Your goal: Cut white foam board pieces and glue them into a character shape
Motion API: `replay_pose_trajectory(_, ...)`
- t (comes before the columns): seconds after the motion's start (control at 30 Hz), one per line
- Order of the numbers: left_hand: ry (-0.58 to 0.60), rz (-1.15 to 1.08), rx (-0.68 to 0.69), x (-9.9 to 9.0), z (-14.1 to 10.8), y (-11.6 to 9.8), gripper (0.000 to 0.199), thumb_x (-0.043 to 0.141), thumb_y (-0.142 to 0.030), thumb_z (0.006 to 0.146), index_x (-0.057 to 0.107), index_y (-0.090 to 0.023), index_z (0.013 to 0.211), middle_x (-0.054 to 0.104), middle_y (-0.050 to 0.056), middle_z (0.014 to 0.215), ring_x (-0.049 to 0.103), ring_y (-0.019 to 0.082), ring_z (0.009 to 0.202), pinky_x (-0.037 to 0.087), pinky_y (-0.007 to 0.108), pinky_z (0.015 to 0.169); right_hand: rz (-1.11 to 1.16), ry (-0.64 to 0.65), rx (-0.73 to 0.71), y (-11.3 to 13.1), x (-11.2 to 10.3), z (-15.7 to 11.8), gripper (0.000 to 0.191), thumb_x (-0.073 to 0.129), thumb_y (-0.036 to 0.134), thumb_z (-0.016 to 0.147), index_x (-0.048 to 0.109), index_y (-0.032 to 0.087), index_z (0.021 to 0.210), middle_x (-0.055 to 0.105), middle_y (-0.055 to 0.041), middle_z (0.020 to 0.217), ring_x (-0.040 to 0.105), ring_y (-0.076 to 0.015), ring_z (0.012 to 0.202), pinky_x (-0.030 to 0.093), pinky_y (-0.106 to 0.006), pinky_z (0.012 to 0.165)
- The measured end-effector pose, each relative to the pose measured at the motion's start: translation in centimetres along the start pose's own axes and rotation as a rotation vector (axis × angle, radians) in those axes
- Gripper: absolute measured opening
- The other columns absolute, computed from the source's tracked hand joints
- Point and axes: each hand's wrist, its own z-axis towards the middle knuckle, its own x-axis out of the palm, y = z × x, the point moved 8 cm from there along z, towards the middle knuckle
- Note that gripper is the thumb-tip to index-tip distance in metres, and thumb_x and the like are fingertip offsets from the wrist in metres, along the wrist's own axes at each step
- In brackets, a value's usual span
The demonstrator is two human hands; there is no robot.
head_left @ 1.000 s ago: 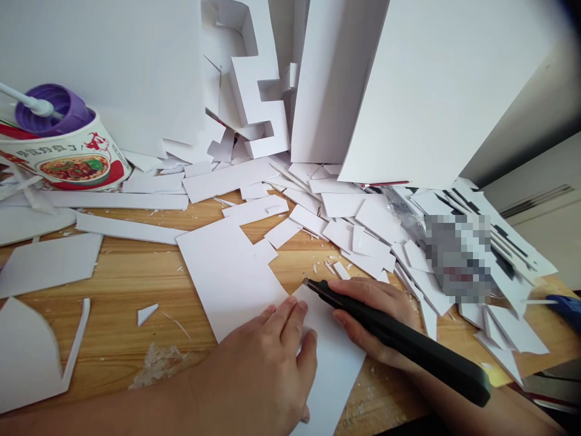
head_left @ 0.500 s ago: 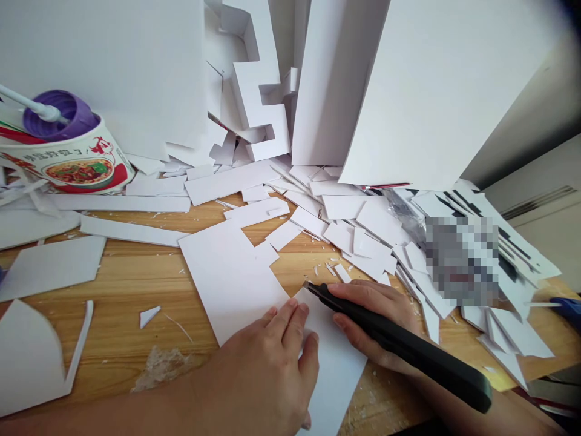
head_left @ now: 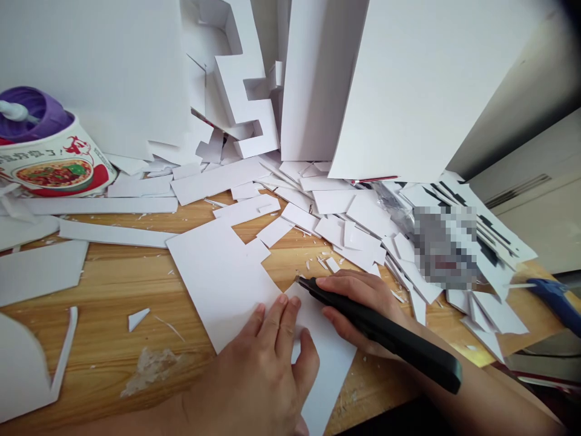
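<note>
A white foam board sheet (head_left: 213, 272) with a notched edge lies flat on the wooden table (head_left: 122, 284). My left hand (head_left: 267, 351) presses on it, palm down, its fingers stretched out toward the notch. A black utility knife (head_left: 385, 327) sits in my right hand (head_left: 363, 303), the fingers wrapped around its front part. The blade tip is at the upper edge of the board's right part, just beyond my left fingertips; whether it touches the board I cannot tell.
White board offcuts (head_left: 345, 212) are heaped along the back and right. Large white panels (head_left: 408, 91) stand behind. An instant noodle tub (head_left: 54, 163) is at the left, and a blue-handled tool (head_left: 554, 300) lies far right. Crumpled clear plastic (head_left: 152, 369) lies near the front.
The whole view has shifted, so the scene sits a little further left. Both hands stay at the same place on the board, and the knife's rear end has swung slightly upward in view.
</note>
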Motion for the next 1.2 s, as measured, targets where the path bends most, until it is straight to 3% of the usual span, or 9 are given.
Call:
replay_pose_trajectory(0.13, -0.019, -0.057, -0.021, 0.4, 0.0, 0.0, 0.083, 0.054, -0.075, 0.073, 0.060, -0.007, 0.121, 0.044, 0.036, 0.138, 0.044, 0.048, 0.129, 0.047, 0.058, 0.094, -0.006, 0.002, 0.014, -0.1, 0.0, -0.2, 0.035, 0.058, 0.014, 0.083, 0.053, 0.020, 0.117, 0.068, -0.0059, 0.085, 0.065, -0.0181, 0.072, 0.053, -0.029, 0.061)
replay_pose_trajectory(0.4, 0.002, -0.065, -0.020, 0.5, 0.1, 0.1, 0.082, 0.052, -0.073, 0.077, 0.056, -0.008, 0.126, 0.040, 0.039, 0.139, 0.043, 0.050, 0.128, 0.046, 0.060, 0.094, 0.002, 0.011, 0.022, 0.0, -0.3, -0.3, 0.033, 0.059, 0.014, 0.082, 0.055, 0.018, 0.115, 0.069, -0.0073, 0.086, 0.067, -0.0195, 0.077, 0.055, -0.030, 0.066)
replay_pose_trajectory(0.57, 0.017, -0.046, -0.021, 0.8, 0.1, 0.0, 0.086, 0.050, -0.076, 0.075, 0.053, -0.009, 0.129, 0.040, 0.040, 0.139, 0.044, 0.051, 0.127, 0.046, 0.062, 0.093, -0.012, 0.005, -0.002, 0.2, -0.4, -0.2, 0.032, 0.059, 0.014, 0.082, 0.055, 0.018, 0.113, 0.068, -0.0071, 0.083, 0.064, -0.0182, 0.068, 0.053, -0.030, 0.058)
replay_pose_trajectory(1.2, 0.054, -0.025, -0.035, 0.9, 0.5, 0.4, 0.093, 0.062, -0.077, 0.062, 0.058, -0.013, 0.130, 0.042, 0.038, 0.137, 0.048, 0.049, 0.124, 0.049, 0.061, 0.091, -0.093, 0.033, -0.013, 1.0, -1.1, -2.1, 0.029, 0.059, 0.014, 0.083, 0.056, 0.016, 0.112, 0.068, -0.0079, 0.079, 0.063, -0.0176, 0.068, 0.051, -0.028, 0.059)
